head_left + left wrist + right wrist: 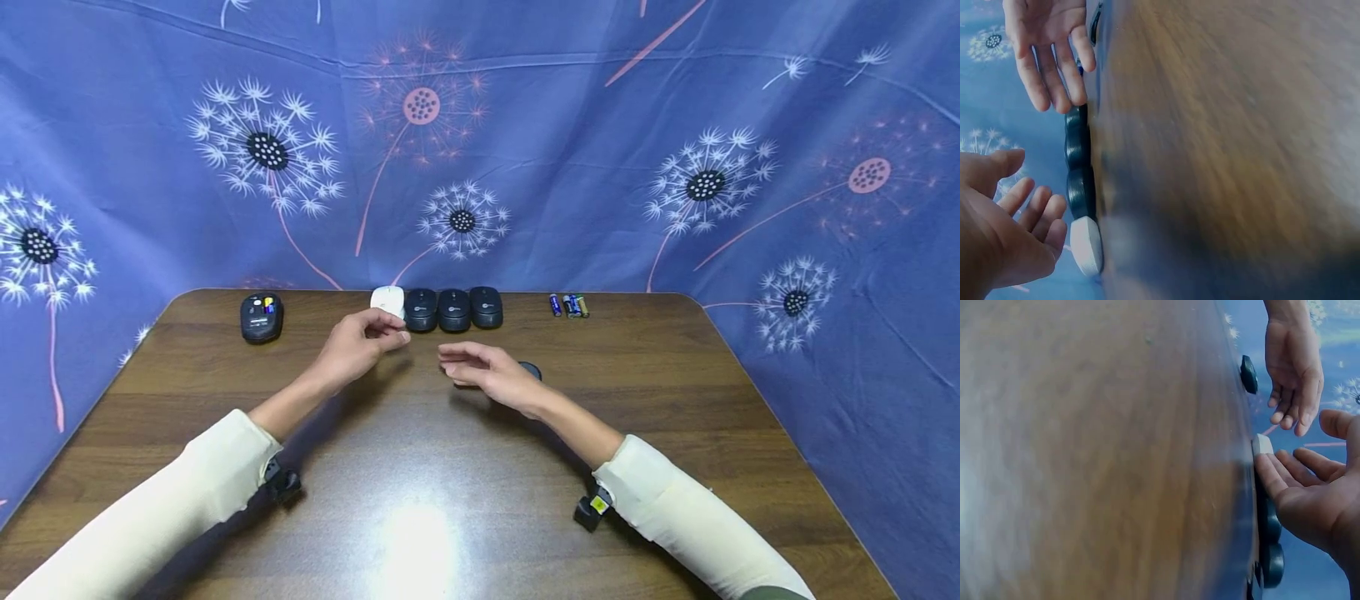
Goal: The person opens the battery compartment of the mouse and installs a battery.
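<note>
A white computer mouse (386,300) and three black mice stand side by side in a row at the table's back edge; the middle black mouse (453,310) is among them. My left hand (356,346) hovers just in front of the white mouse, fingers loosely bent and holding nothing. To its right, my right hand (483,371) is held over the table with relaxed fingers and nothing in its grasp. Both palms show bare in the left wrist view, where the white mouse (1086,245) lies beyond the left fingers. A dark rounded object (531,370) peeks out behind the right hand, mostly hidden.
At the back left lies another black mouse (262,318) with its underside up, coloured labels showing. Several small batteries (572,306) lie at the back right. A blue dandelion-print cloth (555,183) hangs behind the wooden table (660,400).
</note>
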Demonstrator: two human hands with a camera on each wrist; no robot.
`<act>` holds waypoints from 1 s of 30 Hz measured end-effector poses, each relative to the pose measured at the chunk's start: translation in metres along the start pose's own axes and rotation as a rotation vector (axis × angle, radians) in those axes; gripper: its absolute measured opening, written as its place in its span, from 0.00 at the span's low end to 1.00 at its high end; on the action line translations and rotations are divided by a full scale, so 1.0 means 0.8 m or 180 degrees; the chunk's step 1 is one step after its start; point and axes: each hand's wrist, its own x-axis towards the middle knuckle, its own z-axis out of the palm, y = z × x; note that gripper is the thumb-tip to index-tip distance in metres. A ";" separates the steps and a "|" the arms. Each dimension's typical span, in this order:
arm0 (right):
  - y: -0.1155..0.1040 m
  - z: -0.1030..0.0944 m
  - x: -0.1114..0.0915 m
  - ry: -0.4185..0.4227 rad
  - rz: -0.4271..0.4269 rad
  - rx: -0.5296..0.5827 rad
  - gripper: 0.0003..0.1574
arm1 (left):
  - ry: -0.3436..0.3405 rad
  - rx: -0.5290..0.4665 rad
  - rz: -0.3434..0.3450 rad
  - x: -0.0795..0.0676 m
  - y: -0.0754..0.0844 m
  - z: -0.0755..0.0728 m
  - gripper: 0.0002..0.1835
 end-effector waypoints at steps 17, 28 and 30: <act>-0.007 -0.051 -0.022 0.0216 0.0075 -0.1038 0.45 | -0.0433 0.0407 0.0837 0.015 0.024 0.039 0.26; -0.002 -0.080 -0.023 0.0335 0.0227 -0.1490 0.48 | -0.0463 0.1227 0.1197 0.048 0.001 0.060 0.32; 0.000 -0.084 -0.021 0.0344 0.0254 -0.1553 0.49 | -0.0487 0.1310 0.1197 0.055 -0.002 0.064 0.32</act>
